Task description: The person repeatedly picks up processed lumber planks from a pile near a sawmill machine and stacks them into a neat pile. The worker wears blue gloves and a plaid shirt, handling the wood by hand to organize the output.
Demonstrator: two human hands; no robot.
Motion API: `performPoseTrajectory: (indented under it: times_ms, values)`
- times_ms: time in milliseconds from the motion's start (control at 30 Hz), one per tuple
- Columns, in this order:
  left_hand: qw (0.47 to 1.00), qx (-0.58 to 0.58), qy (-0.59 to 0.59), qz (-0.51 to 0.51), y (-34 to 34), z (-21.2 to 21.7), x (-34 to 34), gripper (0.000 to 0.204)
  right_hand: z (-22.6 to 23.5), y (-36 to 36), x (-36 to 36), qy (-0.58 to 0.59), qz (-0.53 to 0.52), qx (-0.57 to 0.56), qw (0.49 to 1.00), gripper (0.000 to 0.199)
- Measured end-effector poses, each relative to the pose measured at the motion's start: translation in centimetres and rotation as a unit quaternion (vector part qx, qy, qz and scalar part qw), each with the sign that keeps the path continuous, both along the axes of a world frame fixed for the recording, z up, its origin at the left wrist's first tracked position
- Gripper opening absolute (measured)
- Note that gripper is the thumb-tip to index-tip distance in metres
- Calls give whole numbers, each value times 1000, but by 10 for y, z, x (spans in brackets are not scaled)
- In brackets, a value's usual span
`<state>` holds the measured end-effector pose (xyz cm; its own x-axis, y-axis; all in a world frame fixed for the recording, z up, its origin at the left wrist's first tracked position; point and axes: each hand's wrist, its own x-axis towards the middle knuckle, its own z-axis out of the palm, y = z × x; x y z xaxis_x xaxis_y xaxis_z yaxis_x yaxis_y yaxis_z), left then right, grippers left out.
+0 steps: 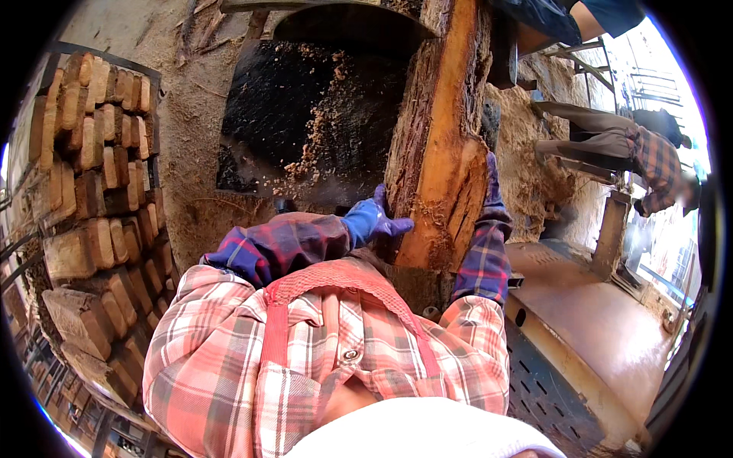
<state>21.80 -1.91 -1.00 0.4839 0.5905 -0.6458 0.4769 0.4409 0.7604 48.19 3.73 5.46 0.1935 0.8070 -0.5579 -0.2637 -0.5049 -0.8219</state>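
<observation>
A long split log (439, 145) with rough bark and a bare orange-brown face runs away from me, its near end close to my chest. Against its left side is my left hand (379, 217) in a blue and purple glove, the thumb spread from the fingers and touching the wood. Along the log's right side lies my right hand (492, 183), also in a purple glove. Its fingers point forward, flat to the wood, and are partly hidden by the log. Dark plaid sleeves cover both forearms.
Left of the log lies a black plate (305, 114) strewn with wood chips. Stacked cut timber (99, 168) fills the far left. A person (641, 149) in plaid stands at right; another person's leg (595, 27) shows at the top. A metal table (588, 313) is at lower right.
</observation>
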Motion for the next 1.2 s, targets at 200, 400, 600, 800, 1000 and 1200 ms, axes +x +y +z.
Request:
performPoseTrajectory:
  times_ms: [200,400,600,800,1000,1200]
  values:
    - [998,10,55,-38,9,-5,-48,121,9,11,-54,25,-44,4,999,45]
    - [999,-9,-33,26,18,1,-91,100,20,15,-107,51,-93,10,994,45]
    - [989,-42,-120,73,26,13,-187,71,19,12,-189,89,-137,-16,987,45]
    - [988,-45,-130,73,28,66,-293,58,-10,3,-272,162,-56,51,984,53]
    - [976,-118,-185,3,-26,37,-298,49,20,-27,-278,269,35,-61,961,58]
    - [958,-145,-111,-219,-60,25,-273,32,-26,-205,-250,57,-88,108,989,56]
